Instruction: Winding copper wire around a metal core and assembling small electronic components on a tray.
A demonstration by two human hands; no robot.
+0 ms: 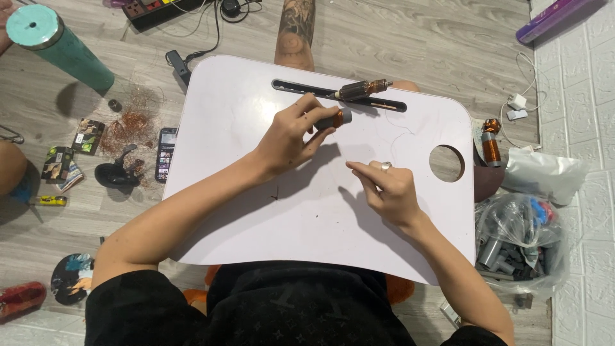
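Left hand (288, 138) clamped on a small copper-wound armature (336, 119), grey cap end out, near the lap desk's (256, 211) far edge. Right hand (384, 186) apart, fingers pinched, contents unclear, mid-desk. Second wound rotor (362, 91), ribbed metal, lies in the slot (295, 86) just beyond.
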